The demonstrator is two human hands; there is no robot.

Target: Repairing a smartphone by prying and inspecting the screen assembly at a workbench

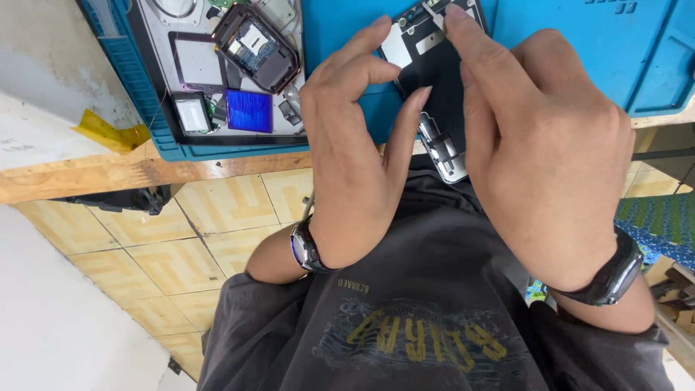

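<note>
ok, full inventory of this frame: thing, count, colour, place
opened phone: 1, black with silver inner parts, on the mat, under both hands
work mat: 1, blue, on the bench top
parts tray: 1, black rim, pale base, left on the mat
small phone body: 1, dark, in the tray
blue square part: 1, in the tray
wooden bench edge: 1, brown
tape scrap: 1, yellow, left bench edge
tiled floor: cream-yellow, below
shirt: 1, dark grey
wristbands: 2, dark, one per wrist
left hand: holds the phone's left side
right hand: forefinger at the phone's top

opened phone (433, 87) on mat (572, 51), parts tray (163, 87) to its left
</note>
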